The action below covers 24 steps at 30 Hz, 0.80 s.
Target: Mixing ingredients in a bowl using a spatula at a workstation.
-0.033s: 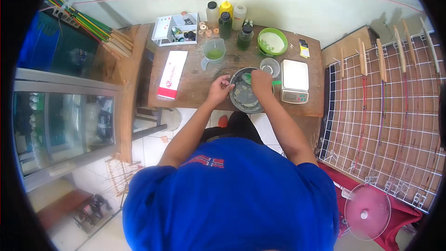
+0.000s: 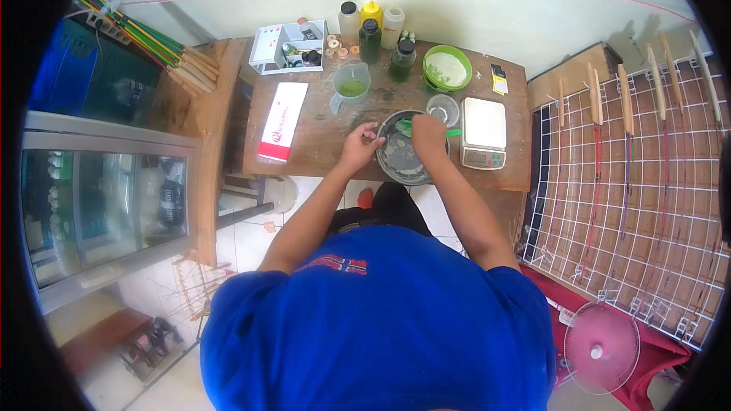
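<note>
My right hand [image 2: 429, 135] is closed round a green spoon [image 2: 403, 128]. The spoon's head dips into a round dark bowl [image 2: 415, 181], and its handle sticks out past the right side of my fist. Pale, wet-looking patches of a mixture [image 2: 400, 154] cling to the bowl's inside. At the left rim my left hand [image 2: 361, 146] grips the bowl with curled fingers. Just behind the bowl stands a small clear cup [image 2: 443, 111]. A digital scale [image 2: 483, 125] lies to the right, its white plate bare.
Behind the bowl are a clear jug [image 2: 352, 85] with green contents, a green bowl of pale powder [image 2: 448, 68], several bottles [image 2: 370, 42] and a white organizer box [image 2: 288, 49]. A white-and-red packet [image 2: 283, 122] lies left. At right leans a wire rack [image 2: 624, 198] with wooden-handled sticks.
The pale patches in the dark bowl look slightly shifted and more spread. Both hands stay in nearly the same places.
</note>
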{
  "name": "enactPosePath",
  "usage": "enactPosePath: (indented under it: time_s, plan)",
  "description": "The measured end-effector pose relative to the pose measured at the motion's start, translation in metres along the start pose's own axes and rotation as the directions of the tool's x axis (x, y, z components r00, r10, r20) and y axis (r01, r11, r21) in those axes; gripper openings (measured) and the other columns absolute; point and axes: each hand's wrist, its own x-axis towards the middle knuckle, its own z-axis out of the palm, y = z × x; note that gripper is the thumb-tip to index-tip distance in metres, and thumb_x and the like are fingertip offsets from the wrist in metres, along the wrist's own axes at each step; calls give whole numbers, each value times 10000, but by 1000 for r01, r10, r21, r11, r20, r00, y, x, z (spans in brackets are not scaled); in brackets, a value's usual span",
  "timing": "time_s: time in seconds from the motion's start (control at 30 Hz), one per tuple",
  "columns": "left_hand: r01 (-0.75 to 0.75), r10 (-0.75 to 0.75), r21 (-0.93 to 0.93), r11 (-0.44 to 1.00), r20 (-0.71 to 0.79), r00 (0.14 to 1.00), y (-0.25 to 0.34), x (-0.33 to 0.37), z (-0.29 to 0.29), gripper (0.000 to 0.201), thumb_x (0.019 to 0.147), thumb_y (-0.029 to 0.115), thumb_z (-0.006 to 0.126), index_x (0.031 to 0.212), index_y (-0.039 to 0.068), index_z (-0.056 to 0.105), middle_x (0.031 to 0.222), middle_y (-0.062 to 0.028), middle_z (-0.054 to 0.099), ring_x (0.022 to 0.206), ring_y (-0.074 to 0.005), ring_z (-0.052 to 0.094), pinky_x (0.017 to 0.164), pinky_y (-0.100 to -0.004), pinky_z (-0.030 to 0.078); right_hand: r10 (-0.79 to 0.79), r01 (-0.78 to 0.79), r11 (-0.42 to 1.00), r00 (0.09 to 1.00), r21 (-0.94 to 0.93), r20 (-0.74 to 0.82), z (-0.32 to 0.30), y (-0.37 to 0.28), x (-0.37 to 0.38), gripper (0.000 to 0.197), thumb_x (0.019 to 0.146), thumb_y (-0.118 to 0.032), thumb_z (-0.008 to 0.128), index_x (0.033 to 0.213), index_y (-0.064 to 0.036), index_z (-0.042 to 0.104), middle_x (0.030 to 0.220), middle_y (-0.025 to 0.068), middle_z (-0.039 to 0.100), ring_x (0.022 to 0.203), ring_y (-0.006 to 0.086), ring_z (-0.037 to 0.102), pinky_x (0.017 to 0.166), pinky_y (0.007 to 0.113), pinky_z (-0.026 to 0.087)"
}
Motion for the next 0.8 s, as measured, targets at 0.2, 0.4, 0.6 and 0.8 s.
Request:
enactPosePath:
  time_s: [0.2,0.4,0.6,0.8]
  plan:
    - [35,-35,-145,989,2,999,-4,7,0,499,856,114,752,1298,21,541,901,-28,606,682,-103,613,482,-262,560,4,-7,994,1000,111,24,7,0,-7,176,771,-149,675,921,-62,708,880,169,694,800,345,692,663,445,547]
    - [11,-15,-156,988,-24,1000,-14,9,-1,496,848,99,753,1294,20,550,905,-54,586,690,-126,613,476,-272,559,-50,-99,932,918,349,394,-7,-14,-31,301,703,-239,780,945,-69,724,930,194,698,888,378,674,795,468,534]
    - [51,-52,-149,988,0,999,-15,2,0,517,844,118,768,1301,19,548,934,-42,588,675,-125,612,478,-267,558,77,-159,926,967,343,241,41,-20,-22,229,712,-172,749,885,-25,715,892,216,696,871,394,681,778,480,540]
    - [66,-66,-143,987,5,998,-11,0,0,497,850,118,763,1294,34,555,917,-20,582,697,-110,610,490,-255,552,100,-168,946,965,276,244,55,-24,-18,158,817,-89,596,888,-22,720,883,218,701,867,393,697,767,494,554]
